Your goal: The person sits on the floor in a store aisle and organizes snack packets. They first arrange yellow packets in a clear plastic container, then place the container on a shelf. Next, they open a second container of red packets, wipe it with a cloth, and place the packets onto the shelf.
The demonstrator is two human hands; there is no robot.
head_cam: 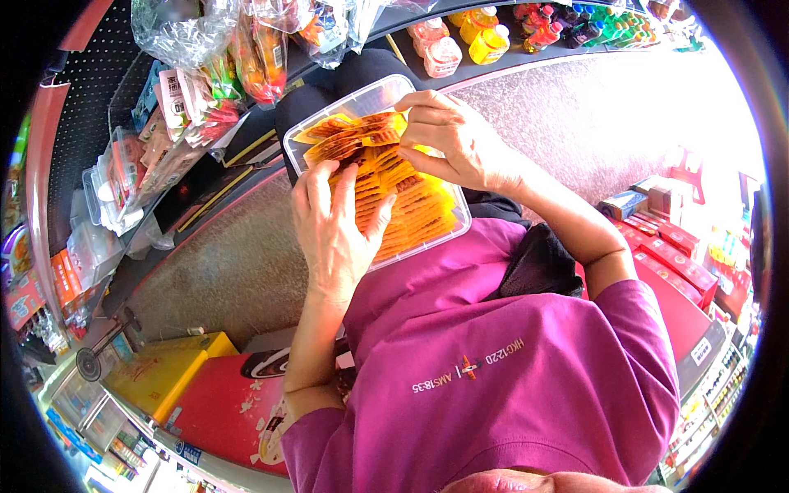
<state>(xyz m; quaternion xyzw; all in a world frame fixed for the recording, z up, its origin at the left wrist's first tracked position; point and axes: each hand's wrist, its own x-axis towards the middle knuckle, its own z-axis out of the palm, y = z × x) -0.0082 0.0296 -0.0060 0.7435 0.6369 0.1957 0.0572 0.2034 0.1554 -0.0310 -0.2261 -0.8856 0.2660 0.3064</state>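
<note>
A clear plastic box (463,227) rests on the person's lap, tilted in view. Tightly packed yellow-orange sachets (419,212) stand in rows inside it. Across its far end lies a looser bunch of sachets (351,137), slanted over the others. My left hand (336,228) is over the box's left side, fingers spread and fingertips on the sachets near this bunch. At the right wall, my right hand (453,138) has bent fingers and thumb around the bunch's right end. Whether it grips any sachet is unclear. A bare patch of the box shows beyond the bunch.
Bagged goods (191,105) hang from a pegboard rack at the left. Drink bottles (490,44) line a dark shelf beyond the box. Red boxes (675,265) are stacked at the right. A yellow carton (166,373) sits at lower left, beside a red surface (216,403).
</note>
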